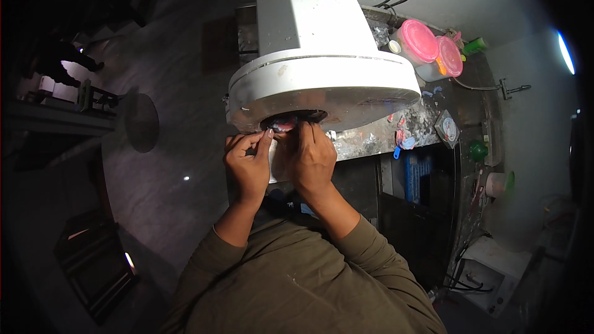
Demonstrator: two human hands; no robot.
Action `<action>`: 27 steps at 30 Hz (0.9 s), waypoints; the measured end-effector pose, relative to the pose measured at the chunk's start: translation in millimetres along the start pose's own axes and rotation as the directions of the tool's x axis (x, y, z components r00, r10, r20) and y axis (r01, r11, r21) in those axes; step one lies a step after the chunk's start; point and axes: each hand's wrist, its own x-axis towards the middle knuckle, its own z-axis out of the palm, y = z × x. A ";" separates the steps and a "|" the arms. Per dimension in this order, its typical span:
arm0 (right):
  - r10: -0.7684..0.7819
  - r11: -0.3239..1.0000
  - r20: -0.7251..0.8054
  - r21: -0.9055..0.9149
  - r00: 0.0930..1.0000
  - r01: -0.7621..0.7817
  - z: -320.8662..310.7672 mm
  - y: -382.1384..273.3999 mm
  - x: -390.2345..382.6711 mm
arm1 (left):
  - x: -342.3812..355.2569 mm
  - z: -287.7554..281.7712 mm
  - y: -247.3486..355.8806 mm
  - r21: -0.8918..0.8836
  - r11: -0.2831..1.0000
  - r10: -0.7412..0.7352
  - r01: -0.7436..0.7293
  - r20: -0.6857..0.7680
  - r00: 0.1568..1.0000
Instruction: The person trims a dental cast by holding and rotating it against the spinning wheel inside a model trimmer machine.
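A large white machine [325, 77] with a broad rounded housing stands in front of me. Both my hands are raised to the dark round opening in its near face. My left hand [246, 164] is closed, thumb and forefinger pinched together at the opening's left edge. Fingers bent, my right hand [314, 159] reaches into the opening's right side, its fingertips partly hidden. Between them shows a small pink-and-white piece [283, 125], too shaded to tell its kind. Both hands seem to hold it.
To the right, a stained worktop [365, 141] carries tubs with pink lids [419, 40], pink and bluish scraps [405, 139] and a small square container [447, 128]. A tap [512, 89] juts from the wall. Below the worktop is a dark cabinet [417, 210]. Someone's dark legs [65, 62] show far left.
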 end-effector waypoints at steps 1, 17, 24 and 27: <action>-0.001 1.000 0.000 0.001 1.000 0.001 0.5 -0.1 -0.3 | 0.2 0.2 -0.7 -0.005 1.000 -0.002 0.002 -0.007 1.000; 0.001 0.991 -0.024 0.134 1.000 0.002 -7.2 1.7 1.8 | 0.6 -2.7 -1.9 -0.021 0.999 -0.047 0.048 0.033 0.998; 0.047 0.944 0.114 0.320 0.992 -0.081 -26.5 5.3 0.0 | -1.0 -8.2 -3.3 0.007 1.000 -0.014 0.014 0.037 0.999; 0.231 0.883 0.226 0.360 0.946 -0.301 -36.2 2.3 12.7 | 3.7 -10.5 2.5 0.039 0.999 -0.039 0.037 0.063 0.997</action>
